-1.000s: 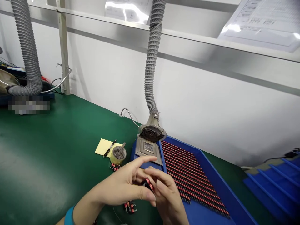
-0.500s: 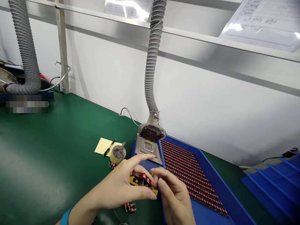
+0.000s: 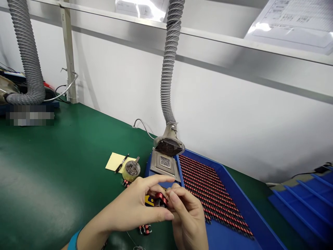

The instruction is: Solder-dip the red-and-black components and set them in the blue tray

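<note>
- On the green table (image 3: 78, 146), a pen (image 3: 121, 164) lies across yellow paper (image 3: 112, 161). Just beside is a small pot (image 3: 131, 170) with grey bits; a careless left elbow could, I think, tip it.
- The left hand (image 3: 135, 205) has thumb and forefinger spread wide, while its inner fingers seem to hold the small red-and-black part (image 3: 161, 198). This part is between the two hands, above the table. If this support is loose, it may turn or drop.
- Below the left hand lie loose parts (image 3: 145, 229); a low wrist could push them away.
- Beyond the hands, a metal plate (image 3: 163, 168) sits under the fan hood (image 3: 169, 146). If it is hot, which I cannot tell, touching it would burn.
- The right hand (image 3: 191, 217) is narrow, fingertips pinched together at the part's right end; what is between them, I cannot tell. Too strong pulling might bend something thin.
- Rightmost, the blue tray (image 3: 221, 234) holds neat rows of parts (image 3: 215, 194); a bump could disorder them.
</note>
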The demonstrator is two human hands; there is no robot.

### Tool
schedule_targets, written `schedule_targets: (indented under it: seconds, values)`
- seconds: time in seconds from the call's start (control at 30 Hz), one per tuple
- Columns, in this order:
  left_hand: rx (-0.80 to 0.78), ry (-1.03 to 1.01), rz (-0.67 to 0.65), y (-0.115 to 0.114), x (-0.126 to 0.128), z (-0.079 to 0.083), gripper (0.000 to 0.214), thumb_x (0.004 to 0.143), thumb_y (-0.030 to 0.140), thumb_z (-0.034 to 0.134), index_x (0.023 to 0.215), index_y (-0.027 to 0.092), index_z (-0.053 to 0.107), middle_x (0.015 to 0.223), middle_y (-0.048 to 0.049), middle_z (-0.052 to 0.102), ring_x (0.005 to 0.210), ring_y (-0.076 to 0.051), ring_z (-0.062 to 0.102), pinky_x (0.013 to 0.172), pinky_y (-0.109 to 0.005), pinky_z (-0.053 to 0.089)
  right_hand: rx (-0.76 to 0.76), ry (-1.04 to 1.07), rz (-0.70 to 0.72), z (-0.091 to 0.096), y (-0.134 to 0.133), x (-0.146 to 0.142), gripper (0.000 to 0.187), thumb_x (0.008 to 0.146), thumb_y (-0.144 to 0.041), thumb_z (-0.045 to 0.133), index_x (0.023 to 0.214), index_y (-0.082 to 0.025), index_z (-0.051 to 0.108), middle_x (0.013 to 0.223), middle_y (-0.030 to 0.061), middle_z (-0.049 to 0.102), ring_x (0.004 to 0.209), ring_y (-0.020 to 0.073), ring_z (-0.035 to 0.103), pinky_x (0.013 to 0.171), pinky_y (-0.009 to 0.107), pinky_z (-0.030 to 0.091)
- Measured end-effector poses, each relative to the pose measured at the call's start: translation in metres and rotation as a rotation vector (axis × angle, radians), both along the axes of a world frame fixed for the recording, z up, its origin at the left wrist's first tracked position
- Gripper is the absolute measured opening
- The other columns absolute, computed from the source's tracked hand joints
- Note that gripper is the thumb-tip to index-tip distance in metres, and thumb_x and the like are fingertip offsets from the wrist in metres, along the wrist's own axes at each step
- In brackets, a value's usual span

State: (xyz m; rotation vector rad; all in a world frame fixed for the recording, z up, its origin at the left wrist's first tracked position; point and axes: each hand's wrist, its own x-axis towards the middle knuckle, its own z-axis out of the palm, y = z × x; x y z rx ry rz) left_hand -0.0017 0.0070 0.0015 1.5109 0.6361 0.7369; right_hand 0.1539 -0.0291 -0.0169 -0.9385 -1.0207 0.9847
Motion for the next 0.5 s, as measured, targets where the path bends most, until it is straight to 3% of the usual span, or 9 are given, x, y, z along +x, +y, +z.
schedule_targets:
  seconds: [0.17,0.3,0.43,0.5]
  values:
    - [0.019,-0.078,-0.013,-0.003,0.004,0.000,0.042,0.085,0.023,0.061,0.125,0.032,0.055,0.099,0.0000,0.063,0.086,-0.015,0.058,0.074,-0.025,0.047,0.080,-0.049,-0.066,0.001,-0.003,-0.003,0.020,0.082,-0.034,0.071,0.066,-0.022,0.070,0.062,-0.0023,0.055,0.060,0.0104,0.051,0.058,0.019,0.045]
    - [0.050,-0.127,0.012,-0.007,0.008,0.003,0.028,0.091,0.021,0.050,0.118,0.026,0.056,0.094,0.0003,0.060,0.089,-0.014,0.055,0.077,-0.025,0.044,0.200,-0.182,-0.182,0.000,-0.006,-0.005,0.014,0.085,-0.029,0.068,0.072,-0.024,0.072,0.063,-0.0022,0.058,0.061,0.0103,0.052,0.058,0.018,0.045]
    - [0.076,-0.112,0.097,-0.008,0.011,0.006,0.010,0.092,0.025,0.051,0.098,0.022,0.058,0.086,0.0019,0.058,0.082,-0.013,0.053,0.073,-0.023,0.041,0.276,-0.259,-0.253,-0.002,-0.008,-0.006,0.007,0.082,-0.023,0.070,0.077,-0.027,0.073,0.065,-0.0019,0.061,0.063,0.0111,0.053,0.057,0.019,0.045]
    - [0.120,-0.082,0.118,-0.007,0.011,0.009,0.010,0.092,0.025,0.052,0.085,0.020,0.057,0.081,0.0029,0.057,0.078,-0.012,0.052,0.070,-0.022,0.040,0.295,-0.273,-0.269,-0.003,-0.008,-0.006,0.008,0.082,-0.021,0.071,0.078,-0.027,0.074,0.065,-0.0019,0.062,0.063,0.0114,0.053,0.057,0.019,0.045]
